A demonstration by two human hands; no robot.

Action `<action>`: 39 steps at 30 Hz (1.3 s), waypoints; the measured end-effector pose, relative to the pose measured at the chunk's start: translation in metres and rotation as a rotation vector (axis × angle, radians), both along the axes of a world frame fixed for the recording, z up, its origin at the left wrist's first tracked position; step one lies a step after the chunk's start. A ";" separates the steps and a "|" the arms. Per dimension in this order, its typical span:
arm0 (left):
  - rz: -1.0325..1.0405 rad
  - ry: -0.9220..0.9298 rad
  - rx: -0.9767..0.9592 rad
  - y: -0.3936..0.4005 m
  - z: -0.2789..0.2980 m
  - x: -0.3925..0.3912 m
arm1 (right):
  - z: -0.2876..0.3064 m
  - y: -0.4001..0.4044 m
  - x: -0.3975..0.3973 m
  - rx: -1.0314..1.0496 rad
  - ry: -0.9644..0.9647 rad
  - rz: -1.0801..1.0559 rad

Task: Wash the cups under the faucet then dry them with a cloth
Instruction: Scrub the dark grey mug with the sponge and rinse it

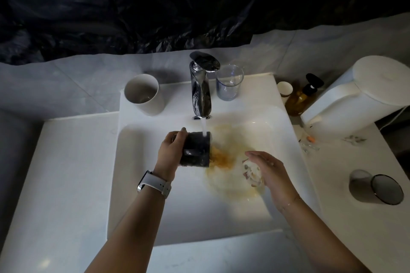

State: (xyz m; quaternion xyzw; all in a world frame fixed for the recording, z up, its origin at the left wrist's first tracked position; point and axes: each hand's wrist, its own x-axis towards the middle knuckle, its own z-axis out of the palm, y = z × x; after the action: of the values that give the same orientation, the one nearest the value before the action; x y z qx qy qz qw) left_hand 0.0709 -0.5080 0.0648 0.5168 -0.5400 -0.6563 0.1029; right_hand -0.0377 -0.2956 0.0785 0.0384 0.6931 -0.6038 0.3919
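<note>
Head view: a dark cup (196, 150) is being held over the basin of the white sink (88, 184), gripped around its closed end by the left hand (169, 150), whose fingers are curled round its far side. The cup is being tipped on its side, its long axis running left to right, with the mouth turned toward the right hand (265, 167). Water is being run from the chrome faucet (200, 91), and the stream is landing on the cup's upper wall near the rim; orange-brown liquid (224, 157) is being spilled from the mouth onto the basin floor.

The right hand is being kept just beside the cup's mouth, slightly nearer the camera, with the fingers fairly straight and close together over a pale crumpled wad (253, 173); whether that wad is being gripped or only covered cannot be told, nor whether it is a cloth or a sponge. The left hand is thus the one on the cup, and the open mouth is likely reached by the right hand with a short leftward move.

Other cups are waiting: a white cup (143, 95) and a clear glass cup (229, 83) behind the basin, and a grey cup (377, 186) on its side on the counter (346, 228) to the right.
</note>
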 end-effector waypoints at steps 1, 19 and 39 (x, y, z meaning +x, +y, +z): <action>-0.006 -0.026 -0.059 0.000 0.000 0.000 | -0.002 0.002 0.000 0.004 -0.001 -0.007; 0.096 0.315 0.750 0.006 -0.010 0.003 | 0.022 -0.005 -0.003 -0.100 0.425 0.200; 0.169 0.313 0.886 0.012 -0.038 0.006 | 0.028 -0.105 -0.038 0.110 1.293 0.683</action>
State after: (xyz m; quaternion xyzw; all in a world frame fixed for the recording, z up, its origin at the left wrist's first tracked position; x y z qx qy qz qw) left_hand 0.0766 -0.4964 0.0270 0.4481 -0.1424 -0.8826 0.0059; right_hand -0.0761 -0.4006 0.1062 -0.5240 0.7887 -0.3142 0.0684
